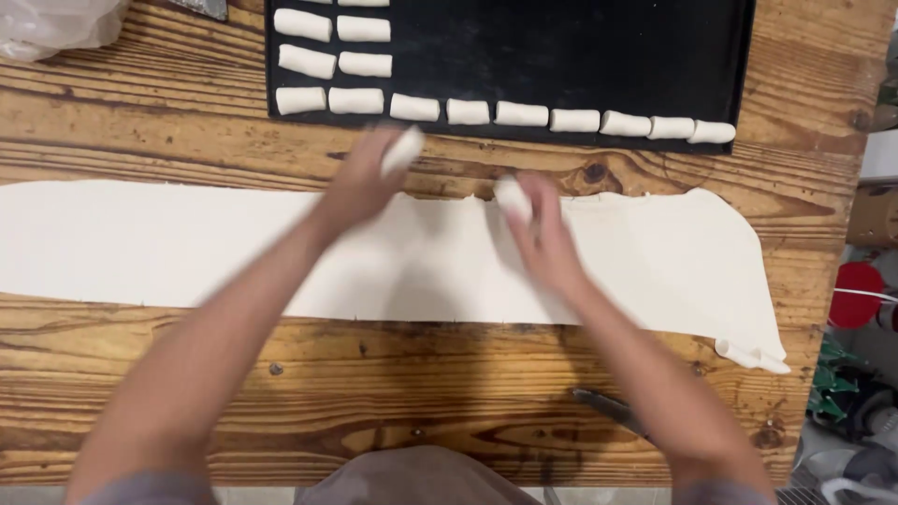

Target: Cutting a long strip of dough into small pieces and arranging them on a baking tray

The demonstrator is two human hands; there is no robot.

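Now, here is how things look.

Left hand: the left hand (360, 182) has its fingers closed around a small dough roll (403, 150), lifted a bit over the table's far side, near the tray (the hand looks blurry).

Right hand: the right hand (541, 234) has its fingers closed around a second dough roll (512, 198), just over the far edge of the dough sheet.

Dough sheet: the dough sheet (187, 243) lies flat and long, from the left edge to the right side of the wooden table (140, 140).

Tray: the black tray (608, 56) sits on the far side of the table. A row of finished rolls (522, 114) runs along its near edge, and more rolls sit in its far left corner.

Step in hand: it looks like the moving step, with both rolls on their way from the sheet to the tray.

Next move: I think each roll needs a free spot beside the others, laid down softly so it keeps its shape (squeezing hard could squash it).

Other things: a little scrap of dough (748, 355) lies at the sheet's near right corner, and a dark tool (608, 407) rests on the near side of the table.
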